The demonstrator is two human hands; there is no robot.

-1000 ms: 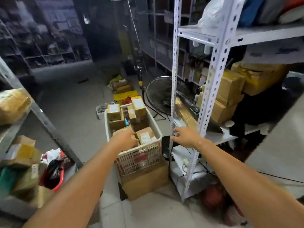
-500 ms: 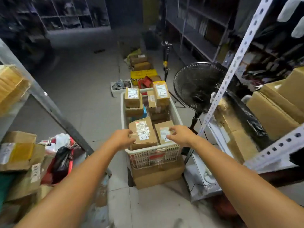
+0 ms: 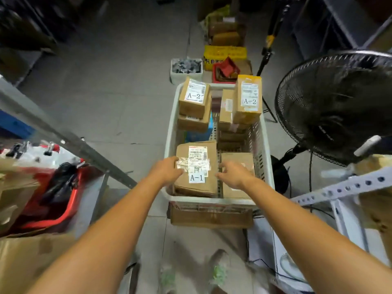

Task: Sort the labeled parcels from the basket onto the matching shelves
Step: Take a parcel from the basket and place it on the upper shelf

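A white plastic basket (image 3: pixel 169 128) stands on a cardboard box on the floor, with several brown parcels in it. The near-left parcel (image 3: pixel 199 185) carries an "A-1" label. My left hand (image 3: pixel 165 171) holds its left edge, fingers over the taped label. My right hand (image 3: pixel 231 175) hovers at that parcel's right edge, fingers loosely curled over the gap beside a plain brown parcel (image 3: pixel 239 159). At the basket's far end are two stacks, each topped by an "A-2" parcel: the left one (image 3: pixel 194 98) and the right one (image 3: pixel 248 100).
A black standing fan (image 3: pixel 335 107) is close on the right, above a white perforated shelf rail (image 3: pixel 347 187). A grey shelf post (image 3: pixel 63 141) slants across the left, with a red bin (image 3: pixel 63 200) and cardboard below it. Boxes and a small white tub (image 3: pixel 186 70) sit beyond the basket.
The view has tipped down onto the basket. My right hand came off the white shelf post into the basket and now sits by the A-1 parcel's right edge. My left hand stays on that parcel.
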